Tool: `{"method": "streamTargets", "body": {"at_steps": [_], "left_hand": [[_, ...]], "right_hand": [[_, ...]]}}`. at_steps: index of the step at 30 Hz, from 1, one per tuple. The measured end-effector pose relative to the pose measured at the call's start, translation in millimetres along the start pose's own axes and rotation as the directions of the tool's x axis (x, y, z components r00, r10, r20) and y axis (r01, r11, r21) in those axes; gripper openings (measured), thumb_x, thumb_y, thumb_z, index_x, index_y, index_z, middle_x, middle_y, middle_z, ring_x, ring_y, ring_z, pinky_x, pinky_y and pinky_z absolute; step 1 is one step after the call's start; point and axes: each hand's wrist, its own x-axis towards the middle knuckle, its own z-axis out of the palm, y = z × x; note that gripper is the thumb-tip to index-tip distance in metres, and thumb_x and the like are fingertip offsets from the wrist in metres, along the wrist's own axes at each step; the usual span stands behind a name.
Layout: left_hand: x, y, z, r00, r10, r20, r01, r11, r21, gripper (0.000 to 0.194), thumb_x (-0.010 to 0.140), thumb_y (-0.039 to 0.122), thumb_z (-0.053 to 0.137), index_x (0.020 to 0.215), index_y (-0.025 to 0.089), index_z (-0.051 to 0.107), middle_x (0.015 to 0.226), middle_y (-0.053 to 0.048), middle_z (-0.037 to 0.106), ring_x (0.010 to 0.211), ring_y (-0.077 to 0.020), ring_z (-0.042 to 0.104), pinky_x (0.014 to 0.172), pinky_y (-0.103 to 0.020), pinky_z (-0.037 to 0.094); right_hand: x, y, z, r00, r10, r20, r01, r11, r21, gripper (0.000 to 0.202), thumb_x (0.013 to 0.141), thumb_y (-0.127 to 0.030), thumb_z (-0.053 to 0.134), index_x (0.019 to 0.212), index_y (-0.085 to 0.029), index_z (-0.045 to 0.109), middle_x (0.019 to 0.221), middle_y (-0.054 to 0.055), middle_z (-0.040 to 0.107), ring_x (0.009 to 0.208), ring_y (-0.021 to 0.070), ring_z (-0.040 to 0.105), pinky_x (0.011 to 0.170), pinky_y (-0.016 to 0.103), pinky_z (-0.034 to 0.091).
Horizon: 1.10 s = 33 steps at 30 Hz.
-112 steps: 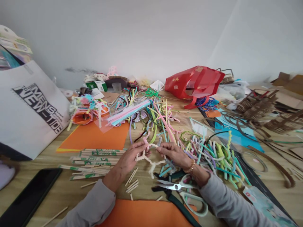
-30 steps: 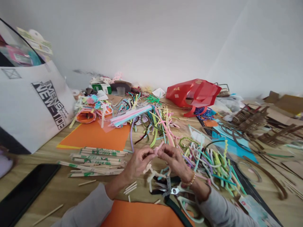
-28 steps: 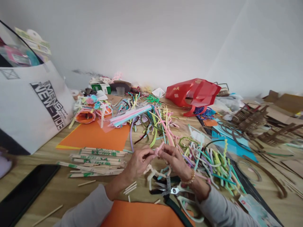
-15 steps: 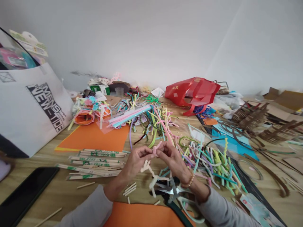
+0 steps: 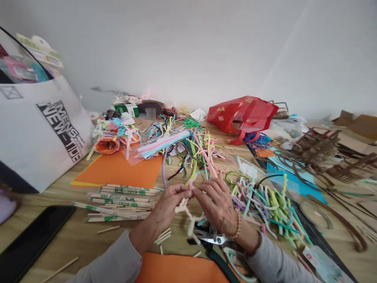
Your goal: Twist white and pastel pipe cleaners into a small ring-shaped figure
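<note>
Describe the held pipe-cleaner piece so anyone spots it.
Find the orange sheet nearest the camera. Beyond it, the left hand and right hand meet at the pipe-cleaner piece. Its bent, joined cream lengths and pink tip distinguish it from loose stems.

Scissors [image 5: 218, 239] below hands [image 5: 217, 206], free air above

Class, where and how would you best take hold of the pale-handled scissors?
Take the scissors by the nearer pale loop, probably from the person's side: that loop shows, while the metal blades point left and the right wrist hides much of the other.
</note>
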Motion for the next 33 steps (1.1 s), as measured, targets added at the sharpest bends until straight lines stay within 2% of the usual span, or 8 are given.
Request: {"method": "streamTargets", "body": {"at_steps": [4,9,12,16,20,23,29,33], "left_hand": [[-3,-2,1.1,1.0,-0.005,-0.002,0.005,1.0,-0.007,0.026,0.056,0.032,0.081,0.068,0.014,0.067,0.06,0.003,0.058,0.056,-0.0099,0.048,0.057,-0.023,0.034],[-7,-3,3.5,0.998,0.05,-0.024,-0.048,0.996,0.075,0.021,0.064,0.033,0.077,0.067,0.014,0.067,0.058,0.002,0.058,0.057,-0.0109,0.048,0.057,-0.023,0.033],[-9,-2,5.7,0.997,0.081,-0.013,-0.079,0.991,0.11,0.022,0.065,0.034,0.076,0.067,0.014,0.066,0.057,0.002,0.057,0.054,-0.01,0.046,0.054,-0.023,0.032],[-7,-2,7.1,0.99,0.136,-0.045,-0.126,0.976,0.178,0.023,0.064,0.034,0.077,0.066,0.014,0.065,0.055,0.004,0.055,0.051,-0.0088,0.044,0.052,-0.022,0.031],[-5,-5,5.4,0.971,0.233,-0.058,-0.206,0.931,0.3,0.02,0.065,0.032,0.076,0.068,0.015,0.066,0.058,0.002,0.056,0.053,-0.0103,0.047,0.052,-0.023,0.033],[-6,-4,5.3,0.939,0.343,-0.018,-0.306,0.862,0.405,0.016,0.069,0.03,0.074,0.067,0.016,0.067,0.064,0.0,0.059,0.06,-0.0128,0.051,0.057,-0.024,0.038],[-10,4,9.7,0.861,0.481,0.165,-0.495,0.716,0.491,0.015,0.078,0.028,0.068,0.069,0.016,0.068,0.071,-0.004,0.061,0.069,-0.016,0.057,0.062,-0.024,0.043],[-9,5,10.0,0.855,0.467,0.225,-0.514,0.705,0.489,0.015,0.081,0.025,0.065,0.071,0.015,0.071,0.069,-0.004,0.062,0.068,-0.016,0.06,0.064,-0.025,0.045]], "right_hand": [[-3,-2,2,1.0,0.013,-0.008,-0.013,1.0,-0.018,0.031,0.093,-0.009,0.042,0.117,-0.019,0.058,0.101,0.01,0.067,0.098,0.0214,0.061,0.097,0.047,0.04],[-3,-1,6,0.996,0.071,-0.046,-0.07,0.997,0.018,0.026,0.092,-0.01,0.046,0.113,-0.02,0.06,0.099,0.009,0.069,0.091,0.0196,0.063,0.099,0.047,0.038],[0,0,7,0.99,0.123,-0.075,-0.116,0.988,0.099,0.021,0.091,-0.013,0.051,0.107,-0.021,0.061,0.095,0.007,0.07,0.088,0.0196,0.064,0.098,0.046,0.04],[4,-2,7,0.964,0.263,-0.033,-0.243,0.927,0.286,0.013,0.091,-0.018,0.053,0.096,-0.021,0.064,0.088,0.007,0.069,0.082,0.0203,0.063,0.082,0.038,0.047],[6,-4,3,0.9,0.427,0.092,-0.417,0.776,0.473,0.009,0.088,-0.024,0.057,0.09,-0.02,0.066,0.086,0.006,0.068,0.082,0.0213,0.062,0.077,0.034,0.048],[9,-1,-2,0.823,0.507,0.256,-0.553,0.611,0.566,0.011,0.086,-0.028,0.06,0.086,-0.019,0.067,0.084,0.005,0.069,0.08,0.0203,0.063,0.075,0.031,0.047],[10,13,-6,0.718,0.431,0.546,-0.686,0.31,0.658,0.026,0.08,-0.04,0.066,0.081,-0.014,0.07,0.078,0.003,0.067,0.071,0.0162,0.058,0.067,0.026,0.044],[9,17,-2,0.67,0.344,0.658,-0.721,0.088,0.688,0.035,0.076,-0.047,0.069,0.079,-0.013,0.071,0.072,0.002,0.064,0.065,0.0134,0.053,0.063,0.025,0.042]]}}
